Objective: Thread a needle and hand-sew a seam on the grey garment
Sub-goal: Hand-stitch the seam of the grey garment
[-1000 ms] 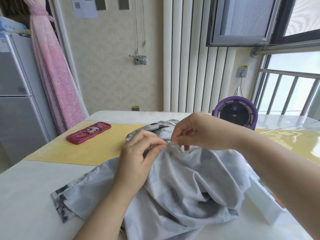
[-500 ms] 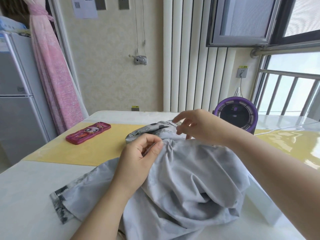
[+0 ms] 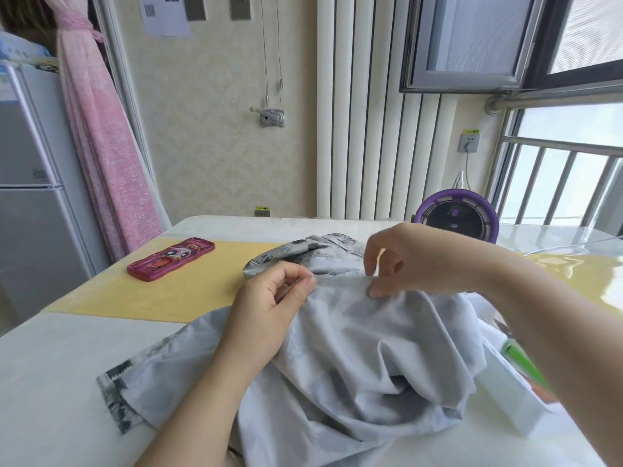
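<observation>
One crumpled grey cloth garment heaped on white desk under two hands: left hand pinches a fold, right hand pinches the edge just beside. One pink phone case well left.

Grey garment is cut off below; needle indiscernible.

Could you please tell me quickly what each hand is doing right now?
Left hand: closed, pinching the upper edge of the grey garment.
Right hand: closed, thumb and fingers pinching the same edge further along.
</observation>
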A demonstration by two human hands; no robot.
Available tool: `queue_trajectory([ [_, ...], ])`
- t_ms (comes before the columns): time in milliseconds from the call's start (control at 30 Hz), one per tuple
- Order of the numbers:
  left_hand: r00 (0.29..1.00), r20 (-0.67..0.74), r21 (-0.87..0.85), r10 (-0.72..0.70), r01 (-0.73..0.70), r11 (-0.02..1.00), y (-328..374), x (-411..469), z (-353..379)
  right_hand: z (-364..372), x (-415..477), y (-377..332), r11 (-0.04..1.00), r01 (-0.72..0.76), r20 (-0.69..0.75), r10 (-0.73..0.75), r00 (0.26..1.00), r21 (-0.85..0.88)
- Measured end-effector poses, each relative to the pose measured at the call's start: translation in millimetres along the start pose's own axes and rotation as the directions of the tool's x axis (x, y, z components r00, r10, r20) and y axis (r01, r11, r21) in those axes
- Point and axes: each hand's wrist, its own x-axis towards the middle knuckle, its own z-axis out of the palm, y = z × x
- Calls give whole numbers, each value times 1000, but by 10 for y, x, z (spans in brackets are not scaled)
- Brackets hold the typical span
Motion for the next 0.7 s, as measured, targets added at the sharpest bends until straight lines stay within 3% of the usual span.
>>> queue_trajectory([
  [133,991,3,131,136,-135,982,32,-13,-4,-30,-28,-55,997,-45,123,52,991,-65],
  [233,938,3,243,347,-337,910,34,1,-5,13,10,-155,994,-103,148,97,984,32],
  [333,893,-8,314,451,-426,849,7,5,1,139,118,-244,965,-147,141,118,983,215],
  [400,872,-6,349,489,-457,818,8,-3,12,215,169,-259,871,-149,182,70,981,469],
  [467,860,-1,377,511,-473,796,3,-9,21,256,208,-235,703,-134,222,-34,975,698],
  [567,864,-8,373,504,-465,803,2,-5,27,259,247,-178,483,-124,194,-96,976,867],
  [700,884,-11,348,467,-435,831,-19,4,19,171,301,-122,456,-136,137,31,990,880],
])
